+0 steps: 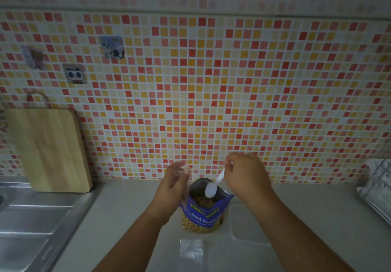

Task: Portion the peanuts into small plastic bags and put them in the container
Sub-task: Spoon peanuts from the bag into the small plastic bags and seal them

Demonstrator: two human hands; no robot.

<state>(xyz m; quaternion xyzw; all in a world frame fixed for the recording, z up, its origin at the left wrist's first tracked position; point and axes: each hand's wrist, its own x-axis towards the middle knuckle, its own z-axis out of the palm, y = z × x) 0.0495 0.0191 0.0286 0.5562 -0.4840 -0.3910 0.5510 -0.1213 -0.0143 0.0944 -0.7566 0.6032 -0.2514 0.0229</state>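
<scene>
A blue bag of salted peanuts (pixel 203 216) stands open on the counter, with peanuts showing through its window. My right hand (pixel 245 174) pinches the handle of a white plastic spoon (pixel 213 187), whose bowl hangs over the bag's mouth. My left hand (pixel 173 185) holds a small clear plastic bag (pixel 183 178) upright just left of the peanut bag. A clear plastic container (pixel 245 225) sits right of the peanut bag, partly behind my right forearm. A stack of small clear bags (pixel 191 250) lies in front.
A wooden cutting board (pixel 50 149) leans on the tiled wall at left. A steel sink drainboard (pixel 31 219) fills the lower left. A wire dish rack (pixel 378 187) stands at the right edge. A clear lid (pixel 228 259) lies near the front.
</scene>
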